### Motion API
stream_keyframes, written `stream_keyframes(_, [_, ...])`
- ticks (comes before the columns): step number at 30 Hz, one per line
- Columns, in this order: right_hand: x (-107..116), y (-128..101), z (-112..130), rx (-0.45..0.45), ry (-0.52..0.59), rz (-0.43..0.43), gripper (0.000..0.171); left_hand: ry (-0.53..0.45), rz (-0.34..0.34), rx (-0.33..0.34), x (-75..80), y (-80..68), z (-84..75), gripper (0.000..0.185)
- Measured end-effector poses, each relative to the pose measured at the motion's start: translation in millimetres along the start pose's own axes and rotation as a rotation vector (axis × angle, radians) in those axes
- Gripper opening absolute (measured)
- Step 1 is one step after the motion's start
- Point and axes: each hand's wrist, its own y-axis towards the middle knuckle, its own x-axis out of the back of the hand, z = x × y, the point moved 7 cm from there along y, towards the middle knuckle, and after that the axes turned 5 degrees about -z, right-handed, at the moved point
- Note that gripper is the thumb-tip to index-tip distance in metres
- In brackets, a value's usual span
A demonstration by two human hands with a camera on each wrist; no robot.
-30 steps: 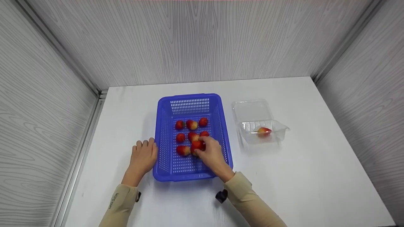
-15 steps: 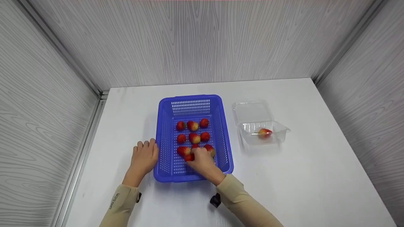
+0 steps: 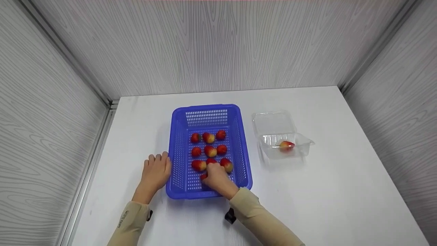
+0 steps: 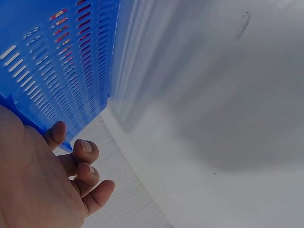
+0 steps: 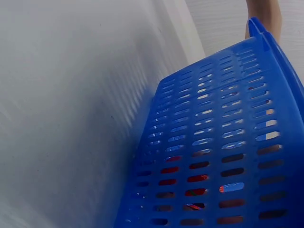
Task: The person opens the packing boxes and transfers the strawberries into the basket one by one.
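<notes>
Right grip curls, seemingly around a strawberry low in the blue basket; my left hand, fingers relaxed, rests against its side, steadying it

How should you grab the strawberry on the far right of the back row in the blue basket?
Probably from straight above: the basket has tall walls all round, so sideways reach is blocked. Pinch that strawberry across its widest part with fingertips. One neighbour sits close on its left, so place your fingers front and back, where there is more room.
</notes>
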Motion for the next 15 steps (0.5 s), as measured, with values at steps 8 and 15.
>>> stream_keyframes(8, [-0.6,1.9,0.7,0.024,-0.018,-0.01,0.024,-0.003,0.011,-0.001,1.3,1.1,0.8,0.028])
stream_keyframes(15, [-3.5,0.1,1.3,0.028,-0.016,0.006,0.029,-0.004,-0.017,-0.007,1.9,-1.6,0.2,0.026])
